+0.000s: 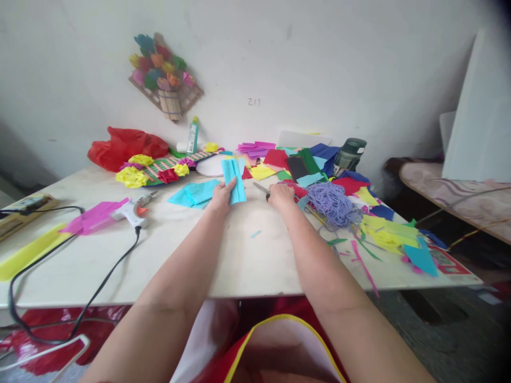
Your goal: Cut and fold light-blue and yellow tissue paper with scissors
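Observation:
My left hand is closed on a folded strip of light blue crepe paper, held upright above the table. Beside that hand, more light blue paper lies flat on the tabletop. My right hand is wrapped round a pair of scissors, whose blades point left toward the strip without touching it. The handles are mostly hidden by my fingers. Just right of my right hand is a tangled heap of lilac yarn. A tiny blue scrap lies in front of the hands.
A glue gun with a black cord lies at left, near pink paper. Paper flowers on a green board and a glue tube stand behind. Coloured paper and a dark jar fill the back right of the table.

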{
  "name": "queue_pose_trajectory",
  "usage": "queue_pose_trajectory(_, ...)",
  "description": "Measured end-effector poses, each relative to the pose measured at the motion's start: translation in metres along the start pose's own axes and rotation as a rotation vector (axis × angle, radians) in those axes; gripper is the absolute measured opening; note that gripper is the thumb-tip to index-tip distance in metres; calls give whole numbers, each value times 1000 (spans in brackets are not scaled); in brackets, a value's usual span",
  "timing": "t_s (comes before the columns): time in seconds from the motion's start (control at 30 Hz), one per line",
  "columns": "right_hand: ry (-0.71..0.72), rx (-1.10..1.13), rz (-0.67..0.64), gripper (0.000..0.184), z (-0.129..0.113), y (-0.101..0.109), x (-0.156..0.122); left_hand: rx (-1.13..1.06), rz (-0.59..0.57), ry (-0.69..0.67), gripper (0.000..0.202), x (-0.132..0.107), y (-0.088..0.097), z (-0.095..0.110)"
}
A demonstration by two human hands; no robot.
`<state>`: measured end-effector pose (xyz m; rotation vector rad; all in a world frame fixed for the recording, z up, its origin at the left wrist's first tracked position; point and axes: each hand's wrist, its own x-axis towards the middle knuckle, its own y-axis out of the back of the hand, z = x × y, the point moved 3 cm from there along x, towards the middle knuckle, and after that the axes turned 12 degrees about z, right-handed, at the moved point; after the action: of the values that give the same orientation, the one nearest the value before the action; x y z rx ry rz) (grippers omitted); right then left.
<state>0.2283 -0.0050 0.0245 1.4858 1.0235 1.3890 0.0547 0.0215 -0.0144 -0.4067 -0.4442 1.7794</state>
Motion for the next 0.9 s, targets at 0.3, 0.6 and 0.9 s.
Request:
queue_pose_trajectory(0.3,-75,320,213,27,4,3,2,-131,102,-14,28,5,3,2)
queue_pose_trajectory(0.6,-17,1138,-135,28,-10,-12,0,-264,167,46,18,6,2,1)
queue_pose_trajectory(0.9,56,1116,-375,24,-14,-15,-6,-358,207,110,19,10,2,-2)
